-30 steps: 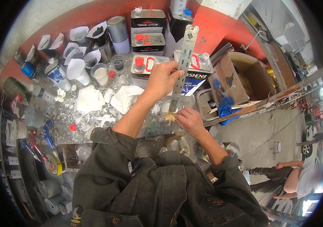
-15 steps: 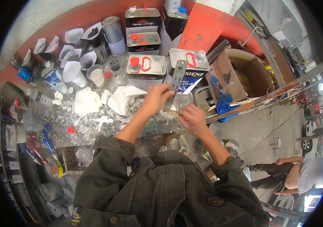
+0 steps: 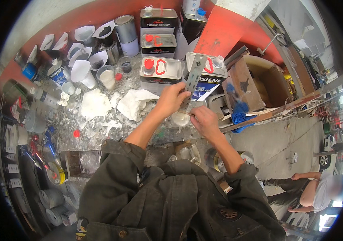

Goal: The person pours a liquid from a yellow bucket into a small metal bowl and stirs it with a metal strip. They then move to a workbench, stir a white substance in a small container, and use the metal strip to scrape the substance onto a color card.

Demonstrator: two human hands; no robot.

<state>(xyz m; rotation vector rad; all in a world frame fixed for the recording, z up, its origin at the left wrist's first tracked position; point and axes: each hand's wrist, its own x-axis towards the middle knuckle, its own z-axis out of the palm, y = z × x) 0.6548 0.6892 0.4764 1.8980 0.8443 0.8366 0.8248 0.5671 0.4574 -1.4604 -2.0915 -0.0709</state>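
My left hand [image 3: 173, 99] grips a perforated metal paint-mixing stick [image 3: 196, 72], held at a slant with its upper end toward the cans. My right hand [image 3: 205, 121] is closed in a pinch at the stick's lower end, on a thin tan strip [image 3: 186, 113] whose kind I cannot make out. Below both hands stands a clear plastic cup [image 3: 180, 119] with pale contents. Just beyond the hands are a metal can with a red cap [image 3: 161, 69] and a blue-labelled can [image 3: 205, 86].
The workbench [image 3: 65, 130] is stained and littered. Crumpled white cloth [image 3: 133, 105] lies left of my hands. Paper-filter cups [image 3: 82, 73] and a cup of pale liquid [image 3: 106, 77] stand behind it. Spray guns [image 3: 39, 154] hang at left; a cardboard box [image 3: 255, 82] is right. Another person [image 3: 314, 193] is far right.
My right hand and the tan strip have shifted up along the lower end of the mixing stick. The view has moved slightly; the cup below shows more fully. Both grips stay.
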